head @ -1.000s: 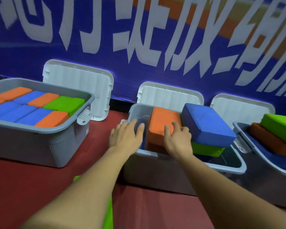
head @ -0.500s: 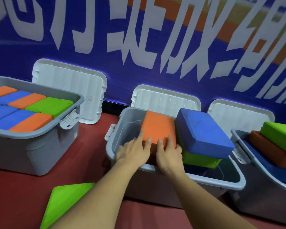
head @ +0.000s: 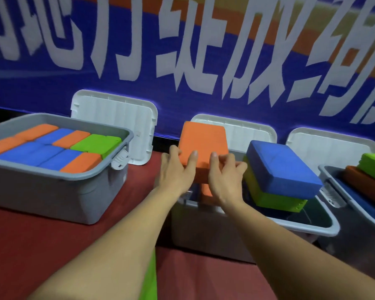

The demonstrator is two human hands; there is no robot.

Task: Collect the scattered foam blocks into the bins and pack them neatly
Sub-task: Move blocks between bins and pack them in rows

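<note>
Orange foam block point(head: 204, 146), gripped by left hand point(head: 175, 172) and right hand point(head: 223, 176), is held over the centre-frame middle bin point(head: 316, 228) beside an askew blue block point(head: 284, 167), while the left bin point(head: 52, 177) looks fully packed and a green block point(head: 148, 284) lies unpicked at bottom.

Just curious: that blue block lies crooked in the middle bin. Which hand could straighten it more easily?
Probably the right hand: it grips the orange block just beside the blue block, tilted atop a green block. The left hand holds the orange block's far side.
</note>
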